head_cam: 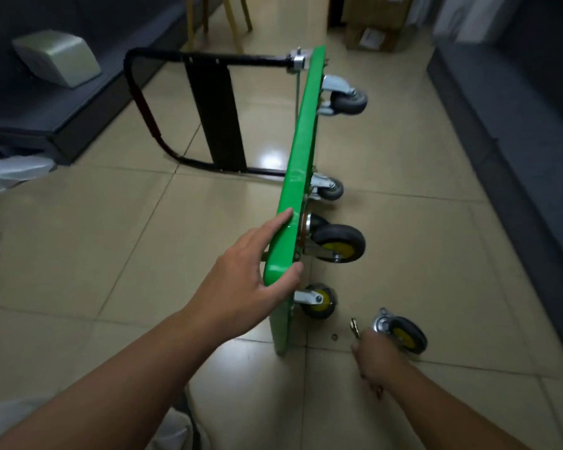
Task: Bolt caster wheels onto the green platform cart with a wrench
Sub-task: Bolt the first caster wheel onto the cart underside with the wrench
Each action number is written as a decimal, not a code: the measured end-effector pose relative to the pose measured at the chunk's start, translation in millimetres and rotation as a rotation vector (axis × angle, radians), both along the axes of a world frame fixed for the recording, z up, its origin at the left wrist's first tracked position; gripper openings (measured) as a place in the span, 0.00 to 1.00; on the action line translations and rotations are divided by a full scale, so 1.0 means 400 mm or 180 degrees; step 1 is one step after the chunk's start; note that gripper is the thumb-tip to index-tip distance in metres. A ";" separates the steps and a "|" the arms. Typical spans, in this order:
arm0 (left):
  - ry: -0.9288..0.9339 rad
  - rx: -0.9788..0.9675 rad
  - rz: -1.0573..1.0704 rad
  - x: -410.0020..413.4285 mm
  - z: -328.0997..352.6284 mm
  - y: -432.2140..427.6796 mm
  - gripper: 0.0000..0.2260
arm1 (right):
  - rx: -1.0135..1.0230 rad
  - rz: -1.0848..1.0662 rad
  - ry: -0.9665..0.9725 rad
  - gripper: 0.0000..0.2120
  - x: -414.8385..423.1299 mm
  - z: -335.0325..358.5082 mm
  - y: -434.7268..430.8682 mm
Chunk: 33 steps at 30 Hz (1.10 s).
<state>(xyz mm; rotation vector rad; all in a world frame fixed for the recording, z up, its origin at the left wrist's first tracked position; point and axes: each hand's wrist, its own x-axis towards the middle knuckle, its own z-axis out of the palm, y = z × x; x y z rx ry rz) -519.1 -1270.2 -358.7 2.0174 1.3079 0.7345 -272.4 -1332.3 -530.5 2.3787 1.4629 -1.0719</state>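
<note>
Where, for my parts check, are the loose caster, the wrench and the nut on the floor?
loose caster (pixel 405 336): head view, its yellow hub.
wrench (pixel 355 328): head view, end jutting above the right hand (pixel 376 355).
nut (pixel 333 336): head view, its ring.

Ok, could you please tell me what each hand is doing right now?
Left hand: holding the green platform by its near corner.
Right hand: closed on the wrench.
</note>
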 end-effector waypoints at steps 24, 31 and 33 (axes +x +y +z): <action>-0.0196 0.0100 0.0156 0.034 0.008 0.010 0.21 | 0.1681 -0.1261 0.2089 0.14 -0.131 0.356 0.007; -0.0102 -0.0159 -0.0217 0.046 0.000 0.009 0.25 | 0.1075 -0.2159 0.3356 0.07 -0.135 0.369 0.044; -0.0009 -0.0132 -0.0239 0.040 -0.009 0.016 0.25 | 0.0995 -0.2167 0.3486 0.07 -0.141 0.370 0.048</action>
